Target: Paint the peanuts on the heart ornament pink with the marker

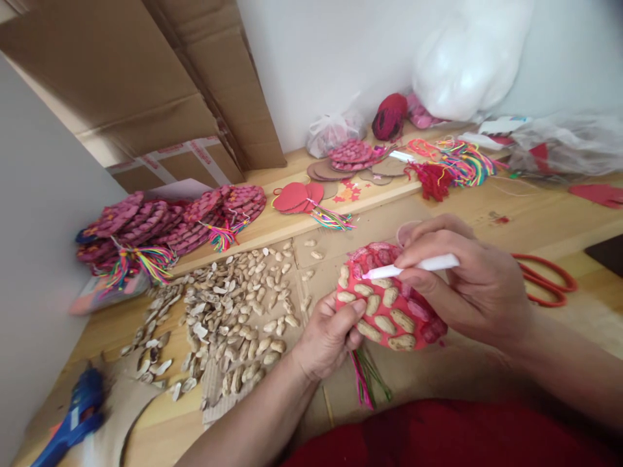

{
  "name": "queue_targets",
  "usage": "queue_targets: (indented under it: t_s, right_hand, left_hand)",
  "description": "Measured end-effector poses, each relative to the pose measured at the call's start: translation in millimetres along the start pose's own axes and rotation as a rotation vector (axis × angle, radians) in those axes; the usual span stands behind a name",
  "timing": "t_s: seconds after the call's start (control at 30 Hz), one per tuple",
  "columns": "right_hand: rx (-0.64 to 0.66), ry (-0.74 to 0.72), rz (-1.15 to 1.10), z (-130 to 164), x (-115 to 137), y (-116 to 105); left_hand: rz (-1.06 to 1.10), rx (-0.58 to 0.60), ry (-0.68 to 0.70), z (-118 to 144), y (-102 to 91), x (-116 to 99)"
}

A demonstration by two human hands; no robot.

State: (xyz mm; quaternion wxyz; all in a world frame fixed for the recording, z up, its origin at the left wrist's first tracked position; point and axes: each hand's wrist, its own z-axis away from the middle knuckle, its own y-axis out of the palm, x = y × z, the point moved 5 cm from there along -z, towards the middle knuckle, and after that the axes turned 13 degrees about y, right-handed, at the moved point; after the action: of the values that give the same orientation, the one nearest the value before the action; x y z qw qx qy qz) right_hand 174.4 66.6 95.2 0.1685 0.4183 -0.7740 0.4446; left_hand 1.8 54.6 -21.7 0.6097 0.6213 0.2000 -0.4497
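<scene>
My left hand (331,334) grips the edge of a red disc (378,326) with its thumb on top. Peanuts in their shells cover the disc's face; those along the top and right edge are coloured pink, while the middle ones are plain tan. Pink and green tassel strings (366,377) hang below it. Between the fingers of my right hand (462,292) is a white marker (433,263), its pink tip touching a peanut near the disc's upper left.
Loose peanuts (253,305) and shells spread left of my hands. A blue glue gun (80,412) lies at lower left, orange-handled scissors (549,279) at right. Finished pink discs (170,220), red discs (294,196), coloured tassels (467,162) and a yarn ball (390,117) line the back.
</scene>
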Motion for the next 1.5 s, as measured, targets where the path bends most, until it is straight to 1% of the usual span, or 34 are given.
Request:
queue_targets:
  t_s: [0.13, 0.33, 0.47, 0.57, 0.7, 0.9, 1.03, 1.2, 1.33, 1.5]
  right_hand:
    - [-0.032, 0.031, -0.002, -0.4, -3.0, -1.8]
    - [0.012, -0.001, -0.022, -0.2, -1.6, -0.9]
    - [-0.028, 0.03, -0.009, -1.0, -3.4, -3.5]
    - [-0.018, 0.029, -0.001, -0.8, -2.3, -3.8]
    - [0.003, 0.002, 0.004, -0.1, 0.7, -3.2]
    - [-0.038, 0.033, -0.005, -1.2, -3.1, -5.4]
    - [-0.055, 0.037, 0.002, -1.1, -2.1, -5.2]
    - [-0.038, 0.013, 0.013, -0.8, -0.5, -4.6]
    - [-0.058, 0.032, 0.023, 0.3, -2.4, -6.3]
    - [-0.023, 0.019, -0.013, -1.3, -1.5, -4.8]
  left_hand:
    - [-0.003, 0.008, -0.005, 1.2, 1.1, -0.4]
    - [-0.005, -0.005, -0.013, 0.7, 1.0, -0.7]
    - [-0.014, -0.011, -0.035, 1.2, -2.4, 3.6]
    - [-0.018, -0.013, -0.035, 1.8, -2.6, 4.2]
    - [-0.015, 0.004, -0.015, 1.0, 0.4, 1.3]
    - [-0.033, 0.048, -0.007, 0.5, 2.4, 1.7]
    - [-0.027, 0.041, -0.003, 1.3, 1.7, 2.4]
    - [-0.03, 0.028, 0.001, 1.9, 1.5, 1.4]
    - [-0.058, 0.026, -0.012, 3.0, 1.3, 1.9]
    - [-0.059, -0.004, -0.006, 2.1, -0.8, 2.7]
